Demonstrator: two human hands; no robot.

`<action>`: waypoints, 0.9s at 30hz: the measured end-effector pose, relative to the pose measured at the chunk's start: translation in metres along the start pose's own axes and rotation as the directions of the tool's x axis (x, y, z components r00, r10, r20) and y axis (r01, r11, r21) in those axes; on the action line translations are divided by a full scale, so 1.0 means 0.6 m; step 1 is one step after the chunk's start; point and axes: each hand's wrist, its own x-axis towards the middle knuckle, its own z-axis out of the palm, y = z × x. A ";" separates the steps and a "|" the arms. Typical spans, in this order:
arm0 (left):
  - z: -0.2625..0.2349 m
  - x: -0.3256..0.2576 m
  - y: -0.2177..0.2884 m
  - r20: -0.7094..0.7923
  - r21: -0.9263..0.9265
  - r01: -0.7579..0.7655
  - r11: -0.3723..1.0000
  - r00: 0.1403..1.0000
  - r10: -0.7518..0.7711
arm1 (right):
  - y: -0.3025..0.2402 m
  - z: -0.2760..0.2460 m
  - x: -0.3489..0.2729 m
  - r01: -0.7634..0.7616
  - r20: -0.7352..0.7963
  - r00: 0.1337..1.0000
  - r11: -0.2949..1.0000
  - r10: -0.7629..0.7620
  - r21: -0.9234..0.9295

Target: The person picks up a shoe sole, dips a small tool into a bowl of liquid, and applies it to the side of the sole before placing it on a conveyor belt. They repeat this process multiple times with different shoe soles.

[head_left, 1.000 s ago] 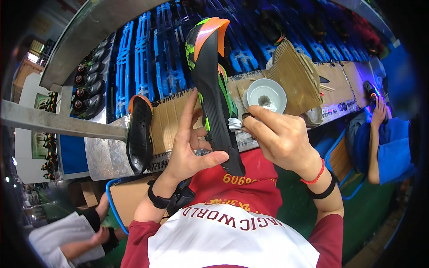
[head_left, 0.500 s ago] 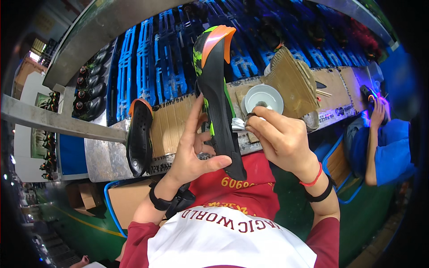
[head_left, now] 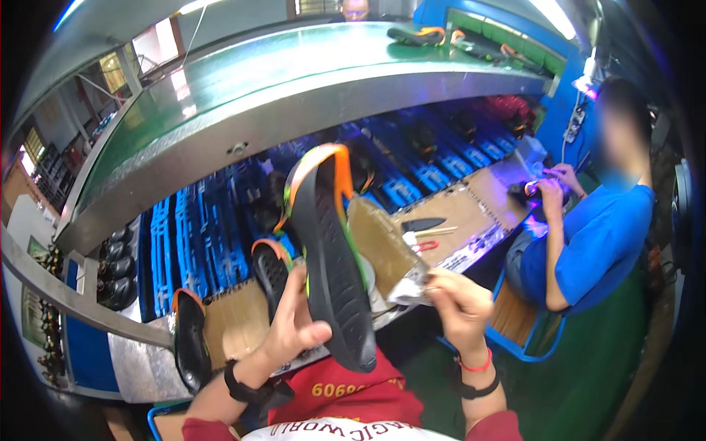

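Observation:
My left hand [head_left: 288,327] holds a black shoe sole [head_left: 329,272] with orange and green edging, upright in front of me, underside tilted my way. Its fingers go behind the sole at the left edge, partly hidden, and the thumb shows at the front. To the right, my right hand [head_left: 457,303] pinches a small whitish piece [head_left: 409,291], cloth-like, too blurred to name exactly. A white bowl [head_left: 368,273] shows only in part behind the held sole. Another sole [head_left: 272,268] stands just behind my left hand, and one more sole [head_left: 189,342] rests at the table's left.
A bent cardboard piece [head_left: 382,239] stands by the bowl. A dark blade-shaped tool [head_left: 423,223] and thin sticks [head_left: 436,231] lie beyond it. A metal bar [head_left: 88,303] crosses at left; a conveyor [head_left: 257,62] runs above. A co-worker [head_left: 599,235] in blue sits at right.
The view has tilted up, bringing the conveyor and the co-worker's upper body into sight. My right hand has moved away from over the bowl. The held sole now covers most of the bowl.

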 end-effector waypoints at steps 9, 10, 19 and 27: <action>0.032 0.401 0.151 0.088 -0.394 -0.106 0.913 0.985 0.152 | -0.011 -0.117 -0.076 -0.269 -0.216 0.941 0.963 0.261 -0.006; 0.043 0.377 0.139 0.094 -0.395 -0.096 0.914 0.985 0.144 | -0.003 -0.116 -0.083 -0.299 -0.211 0.931 0.954 0.296 0.017; -0.142 -0.007 -0.011 -0.424 0.613 0.235 0.754 0.903 0.063 | 0.041 0.008 -0.048 -0.115 0.146 0.982 0.993 0.119 -0.036; -0.178 -0.175 -0.083 -0.539 0.782 0.575 0.242 0.818 -0.201 | 0.066 0.144 -0.043 0.172 0.395 0.918 0.936 -0.038 -0.309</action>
